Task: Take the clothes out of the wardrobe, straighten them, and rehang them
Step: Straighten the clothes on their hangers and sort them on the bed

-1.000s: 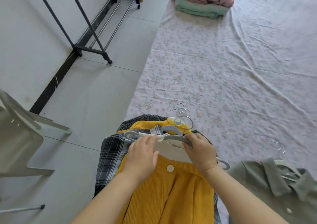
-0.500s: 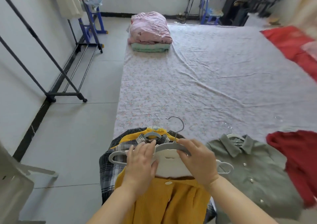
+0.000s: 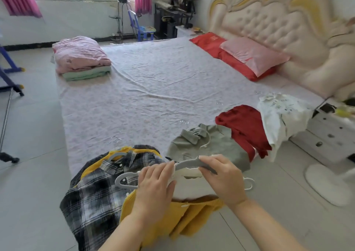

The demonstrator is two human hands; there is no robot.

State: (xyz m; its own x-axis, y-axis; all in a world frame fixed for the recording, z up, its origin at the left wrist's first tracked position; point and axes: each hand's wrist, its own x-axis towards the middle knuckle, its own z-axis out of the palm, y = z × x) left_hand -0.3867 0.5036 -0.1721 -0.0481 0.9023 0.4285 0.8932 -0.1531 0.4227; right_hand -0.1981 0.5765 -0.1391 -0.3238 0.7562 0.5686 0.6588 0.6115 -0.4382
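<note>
The bed (image 3: 172, 89) takes up most of what we see, its pale flowered sheet bare across the middle. Along the bed's near edge lie the clothes. At the left end a black-and-white plaid shirt (image 3: 96, 193) hangs partly over the edge. A yellow cardigan (image 3: 172, 218) lies partly on it and droops off the bed towards us. Further right along the same edge come a grey-green shirt (image 3: 215, 147), a dark red top (image 3: 242, 123) and a white printed top (image 3: 282, 114). Our hands are over the bed's near edge, above the cardigan. The left hand (image 3: 153, 185) has its fingers bent down over the white collar cloth and the left end of a grey hanger (image 3: 189, 164). The right hand (image 3: 224, 179) pinches the hanger's right arm between thumb and curled fingers.
</note>
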